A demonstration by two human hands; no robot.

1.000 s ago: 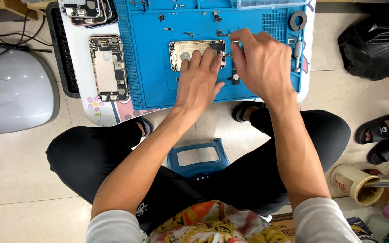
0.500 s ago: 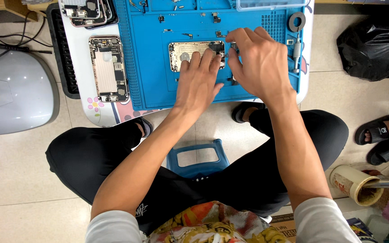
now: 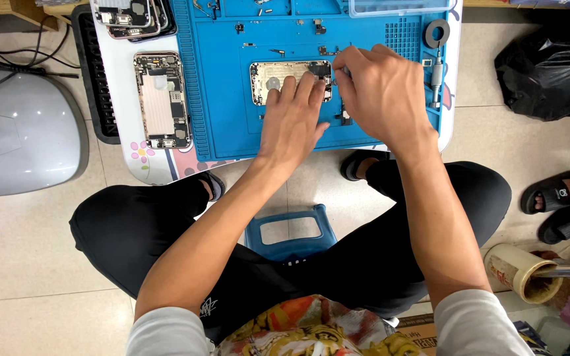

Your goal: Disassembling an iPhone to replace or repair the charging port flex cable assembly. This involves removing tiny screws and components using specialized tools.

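An opened phone housing point(image 3: 278, 76) lies on a blue work mat point(image 3: 225, 99) on a low table. My left hand point(image 3: 293, 118) rests flat on the housing's lower edge, fingers spread, pressing it down. My right hand point(image 3: 380, 92) hovers over the housing's right end with fingertips pinched together at the corner; whether they hold a small part or tool is hidden. Tiny screws and small parts point(image 3: 318, 29) are scattered on the mat above the housing.
Another opened phone point(image 3: 161, 100) lies left of the mat, with a stack of phones point(image 3: 130, 16) above it. A screwdriver point(image 3: 437, 72) and tape ring point(image 3: 437, 31) sit at the mat's right. Grey device point(image 3: 21, 132) left, black bag point(image 3: 549, 66) right, another person's sandalled foot point(image 3: 562, 198), blue stool point(image 3: 291, 234).
My right hand has shifted slightly upward over the housing's right end. My left hand stays pressed on the housing.
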